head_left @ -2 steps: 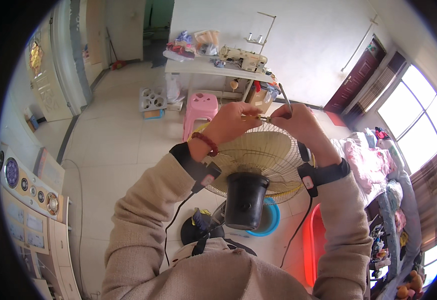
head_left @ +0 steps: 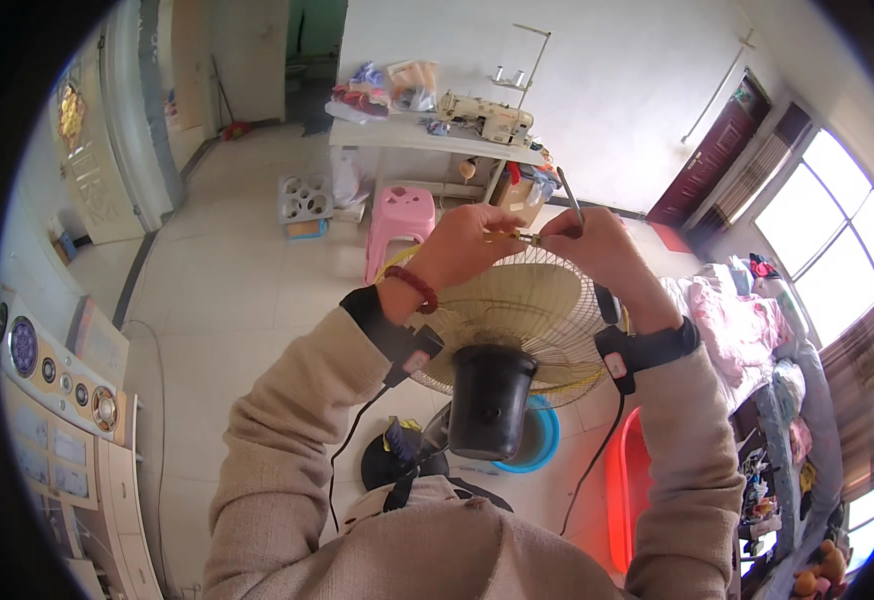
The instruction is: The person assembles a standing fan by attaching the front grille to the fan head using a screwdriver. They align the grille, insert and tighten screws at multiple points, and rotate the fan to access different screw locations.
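The person is standing over a pedestal fan, both hands meeting at the top rim of its cream wire fan guard [head_left: 517,310]. The left hand [head_left: 467,245] is closed in a pinch on a small brass-coloured fastener [head_left: 525,238] sitting right at the guard's upper edge. The right hand [head_left: 597,245] is curled shut around a thin screwdriver [head_left: 569,195], whose shaft is sticking up and away from the fingers while its working end is meeting the fastener.

To do this well, I judge the left hand should be holding the fastener dead still against the rim while the right hand is keeping the tool in line with it, turning gently so the tip is not slipping off onto the wires. The guard looks springy, so bracing it would help.

Counting what is showing: one fan, with one black motor housing [head_left: 487,400] just below the hands; one screwdriver; one fastener that I can make out. Beyond, one pink stool [head_left: 402,215] is standing on the floor beside one white table [head_left: 427,138] carrying one sewing machine [head_left: 485,117].
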### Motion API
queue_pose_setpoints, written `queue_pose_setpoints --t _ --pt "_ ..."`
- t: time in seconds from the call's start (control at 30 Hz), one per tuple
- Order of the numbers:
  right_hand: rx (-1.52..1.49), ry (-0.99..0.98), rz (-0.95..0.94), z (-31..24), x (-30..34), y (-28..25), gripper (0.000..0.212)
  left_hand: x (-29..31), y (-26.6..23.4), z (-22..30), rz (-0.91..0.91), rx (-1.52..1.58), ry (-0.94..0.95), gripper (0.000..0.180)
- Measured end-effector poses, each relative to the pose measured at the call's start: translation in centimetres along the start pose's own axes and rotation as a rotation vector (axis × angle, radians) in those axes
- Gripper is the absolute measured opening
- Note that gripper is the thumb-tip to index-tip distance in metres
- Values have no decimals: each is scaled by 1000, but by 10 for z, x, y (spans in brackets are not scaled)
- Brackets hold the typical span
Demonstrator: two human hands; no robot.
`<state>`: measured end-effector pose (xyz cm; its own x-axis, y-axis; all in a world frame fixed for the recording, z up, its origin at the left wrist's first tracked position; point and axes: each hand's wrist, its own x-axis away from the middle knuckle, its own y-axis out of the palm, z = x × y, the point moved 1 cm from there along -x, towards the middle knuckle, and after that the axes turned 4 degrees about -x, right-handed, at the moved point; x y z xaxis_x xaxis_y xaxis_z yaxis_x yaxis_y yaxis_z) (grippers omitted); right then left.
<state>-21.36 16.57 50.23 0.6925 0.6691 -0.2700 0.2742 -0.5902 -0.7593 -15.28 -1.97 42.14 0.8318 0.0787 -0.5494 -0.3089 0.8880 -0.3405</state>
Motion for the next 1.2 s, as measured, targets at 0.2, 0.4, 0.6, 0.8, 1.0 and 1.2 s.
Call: queue_pose_setpoints --t 0.2,0.4,0.6,0.8,1.0,1.2 --pt "-11 12 -51 2 -1 -2 19 -9 8 9 -23 -165 76 26" --pt "2 17 -35 6 4 -3 16 -11 14 14 -2 -138 92 21" --pt "-23 -30 3 11 3 1 16 -11 17 16 6 -156 76 19" --pt "-23 -40 17 10 1 0 18 -11 16 16 23 -192 65 21" --pt "-31 -38 18 10 3 0 17 -9 14 19 19 -189 51 21" --pt "-14 -22 21 9 6 3 16 -9 15 19 48 -170 33 21"
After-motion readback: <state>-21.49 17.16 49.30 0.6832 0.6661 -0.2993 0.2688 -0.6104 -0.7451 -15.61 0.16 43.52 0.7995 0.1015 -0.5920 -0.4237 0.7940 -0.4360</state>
